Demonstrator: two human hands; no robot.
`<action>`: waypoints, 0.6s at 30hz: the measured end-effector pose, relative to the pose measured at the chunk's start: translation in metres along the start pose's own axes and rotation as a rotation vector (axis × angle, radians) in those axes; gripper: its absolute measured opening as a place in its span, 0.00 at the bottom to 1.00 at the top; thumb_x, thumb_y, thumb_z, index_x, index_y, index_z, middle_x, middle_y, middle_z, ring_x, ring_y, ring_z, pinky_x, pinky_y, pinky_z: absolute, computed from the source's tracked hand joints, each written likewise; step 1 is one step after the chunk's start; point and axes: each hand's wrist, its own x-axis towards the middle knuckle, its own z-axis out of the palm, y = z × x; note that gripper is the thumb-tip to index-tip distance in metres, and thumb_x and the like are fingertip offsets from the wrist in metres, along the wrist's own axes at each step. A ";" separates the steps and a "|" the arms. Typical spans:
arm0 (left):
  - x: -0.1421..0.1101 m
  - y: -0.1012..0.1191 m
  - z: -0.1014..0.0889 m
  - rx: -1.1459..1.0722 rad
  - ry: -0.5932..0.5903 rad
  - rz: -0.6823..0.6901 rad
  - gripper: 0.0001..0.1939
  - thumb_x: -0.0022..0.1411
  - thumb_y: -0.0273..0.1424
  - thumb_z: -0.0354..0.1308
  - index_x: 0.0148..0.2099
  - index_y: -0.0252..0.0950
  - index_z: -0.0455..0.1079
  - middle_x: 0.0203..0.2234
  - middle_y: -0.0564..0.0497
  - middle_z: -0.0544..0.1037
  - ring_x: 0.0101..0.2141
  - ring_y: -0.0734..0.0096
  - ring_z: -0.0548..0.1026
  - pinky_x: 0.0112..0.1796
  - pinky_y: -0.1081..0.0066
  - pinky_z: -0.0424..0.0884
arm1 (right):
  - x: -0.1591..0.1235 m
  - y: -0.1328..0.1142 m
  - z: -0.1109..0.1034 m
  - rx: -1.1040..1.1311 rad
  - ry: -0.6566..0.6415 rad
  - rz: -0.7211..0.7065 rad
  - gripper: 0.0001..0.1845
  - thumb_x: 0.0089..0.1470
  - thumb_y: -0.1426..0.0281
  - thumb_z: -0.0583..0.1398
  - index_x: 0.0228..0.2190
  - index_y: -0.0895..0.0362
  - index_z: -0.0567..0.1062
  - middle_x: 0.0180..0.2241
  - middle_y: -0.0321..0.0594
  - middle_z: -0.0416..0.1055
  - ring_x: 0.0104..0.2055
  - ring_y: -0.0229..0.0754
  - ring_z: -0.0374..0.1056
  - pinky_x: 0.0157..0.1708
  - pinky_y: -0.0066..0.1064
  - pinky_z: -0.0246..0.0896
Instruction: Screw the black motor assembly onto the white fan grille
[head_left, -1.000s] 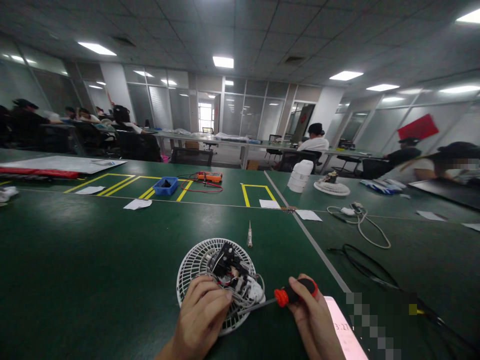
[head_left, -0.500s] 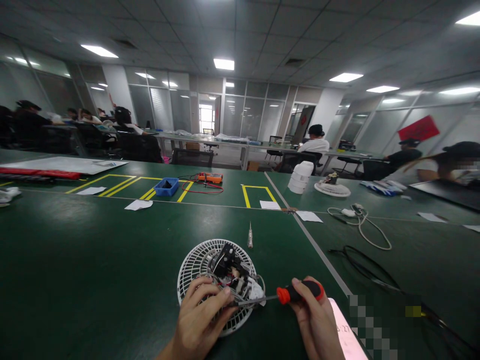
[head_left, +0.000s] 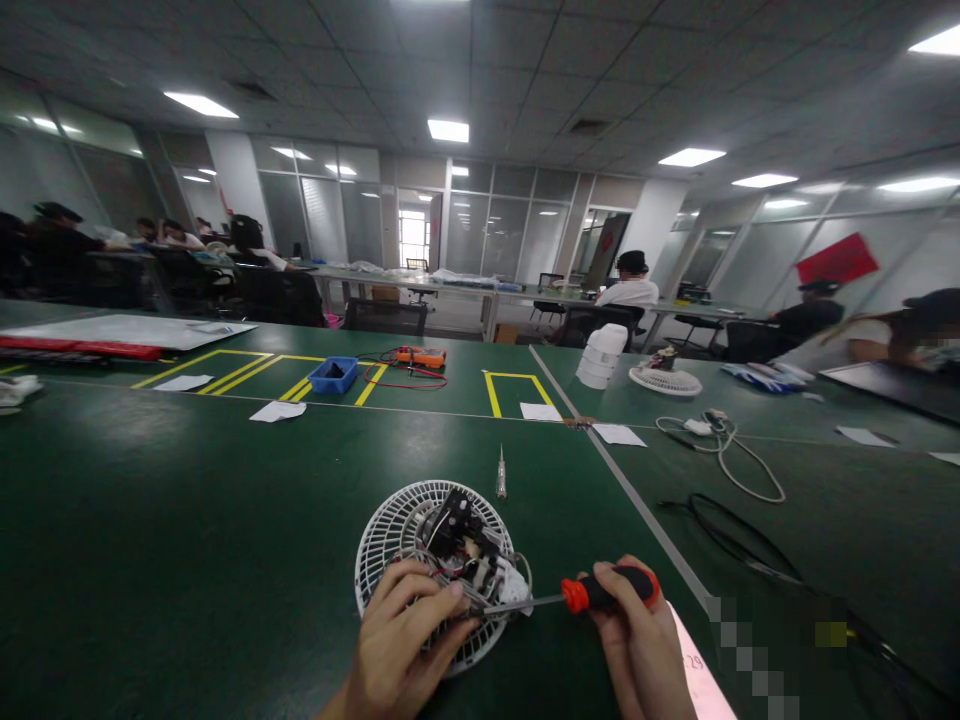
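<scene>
A round white fan grille (head_left: 381, 530) lies on the green table, with a black motor assembly (head_left: 452, 522), loose wires and a white plastic part (head_left: 513, 588) on it. My right hand (head_left: 637, 635) is closed round the red-and-black handle of a screwdriver (head_left: 616, 590). Its shaft points left, over the white part, with the tip by my left fingertips. At the grille's near side my left hand (head_left: 409, 635) is closed in a pinch near grey wires; what sits between its fingers is hidden. Beyond the grille lies a small clear-handled screwdriver (head_left: 501, 478).
A blue bin (head_left: 333, 375) and an orange multimeter (head_left: 420, 357) with red leads stand farther back. To the right are a white cylinder (head_left: 601, 357), another fan grille (head_left: 665, 379), coiled cables (head_left: 739, 455) and a pink-lit screen (head_left: 701, 665). Other people sit at distant tables.
My right hand and the screwdriver have shifted slightly to the right, with the shaft drawn a little away from my left hand. The left hand has hardly moved.
</scene>
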 end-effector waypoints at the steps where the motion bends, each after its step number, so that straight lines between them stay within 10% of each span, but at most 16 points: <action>1: 0.001 0.000 0.000 0.009 -0.013 0.003 0.21 0.60 0.19 0.65 0.54 0.32 0.69 0.31 0.52 0.83 0.31 0.74 0.77 0.46 0.64 0.75 | 0.000 0.000 0.000 0.008 0.001 0.006 0.30 0.29 0.62 0.78 0.33 0.52 0.70 0.30 0.29 0.69 0.36 0.39 0.69 0.36 0.27 0.71; 18: 0.001 -0.004 -0.001 0.036 -0.026 0.014 0.23 0.59 0.19 0.66 0.56 0.32 0.69 0.34 0.50 0.82 0.38 0.69 0.78 0.46 0.64 0.75 | 0.003 -0.002 -0.001 0.097 -0.064 0.116 0.30 0.30 0.64 0.78 0.37 0.55 0.76 0.32 0.37 0.77 0.36 0.43 0.73 0.34 0.34 0.75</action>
